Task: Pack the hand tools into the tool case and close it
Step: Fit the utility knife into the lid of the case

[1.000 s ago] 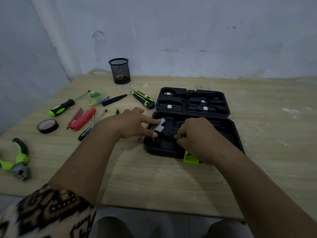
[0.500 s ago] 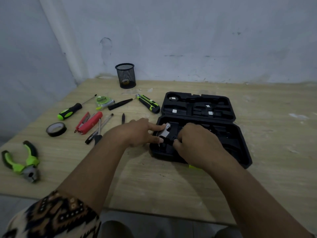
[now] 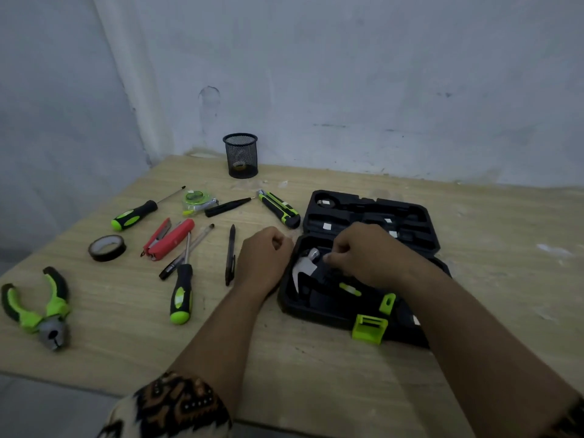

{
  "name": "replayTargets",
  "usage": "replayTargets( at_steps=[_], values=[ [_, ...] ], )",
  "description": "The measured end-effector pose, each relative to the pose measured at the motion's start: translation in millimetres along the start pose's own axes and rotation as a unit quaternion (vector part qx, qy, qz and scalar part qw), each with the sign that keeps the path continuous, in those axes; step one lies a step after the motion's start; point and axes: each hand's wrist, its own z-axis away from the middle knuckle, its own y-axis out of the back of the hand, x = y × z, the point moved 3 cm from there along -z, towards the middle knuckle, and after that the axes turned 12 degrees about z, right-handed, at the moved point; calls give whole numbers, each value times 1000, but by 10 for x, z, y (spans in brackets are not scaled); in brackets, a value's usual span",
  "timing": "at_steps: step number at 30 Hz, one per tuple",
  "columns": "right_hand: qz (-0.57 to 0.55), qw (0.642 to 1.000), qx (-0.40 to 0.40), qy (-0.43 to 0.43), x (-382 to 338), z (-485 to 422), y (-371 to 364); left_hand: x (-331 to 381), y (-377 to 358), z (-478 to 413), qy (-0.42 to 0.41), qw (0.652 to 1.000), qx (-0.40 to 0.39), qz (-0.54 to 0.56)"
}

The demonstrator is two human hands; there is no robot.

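Note:
The black tool case (image 3: 311,312) lies open on the wooden table, its lid (image 3: 410,218) folded back and a green latch (image 3: 369,328) at the front. A hammer (image 3: 304,266) with a silver head and a black, green-marked handle lies in the case's base. My right hand (image 3: 366,254) is curled down over the hammer's neck, fingertips on it. My left hand (image 3: 264,257) is a loose fist on the table, just left of the case, holding nothing. Loose tools lie to the left: pliers (image 3: 41,311), two screwdrivers (image 3: 134,213) (image 3: 181,294) and a utility knife (image 3: 278,208).
Also on the table's left half are a black tape roll (image 3: 106,247), a red stapler-like tool (image 3: 167,237), a green tape measure (image 3: 197,200), a black tester pen (image 3: 227,207) and pens (image 3: 230,254). A mesh cup (image 3: 240,154) stands by the wall.
My left hand has let go of the hammer head and pulled back to the table beside the case. The hammer now sits lower in the base. The camera has tilted, showing more wall.

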Motion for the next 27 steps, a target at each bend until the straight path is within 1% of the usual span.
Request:
replayTargets(
  at_steps=[2,5,7,9,11,13,16,20,23,27],
  values=[
    [-5,999,35,12,-14,-210,-18,-38,-10,-9,-6,1000,8,-13],
    [-29,994,103,5,-8,-616,-130,-57,23,-65,2,999,44,11],
    [-13,988,152,2,-27,-852,-205,-55,38,-82,13,997,68,20],
    [29,984,175,-1,-79,-1036,-259,-62,43,-79,24,996,83,29],
    [92,982,165,-6,-123,-1204,-317,-69,42,-81,26,995,88,43],
    [135,981,138,-13,-163,-1343,-375,-80,42,-89,23,995,87,46],
    [152,983,99,-32,-205,-1460,-437,-107,29,-101,20,996,79,43],
    [177,980,80,-53,-262,-1530,-432,-118,14,-90,10,996,74,40],
    [166,978,106,-67,-296,-1558,-400,-102,17,-86,5,997,72,36],
    [103,977,163,-89,-299,-1529,-273,-75,26,-64,7,997,67,41]
  ],
)
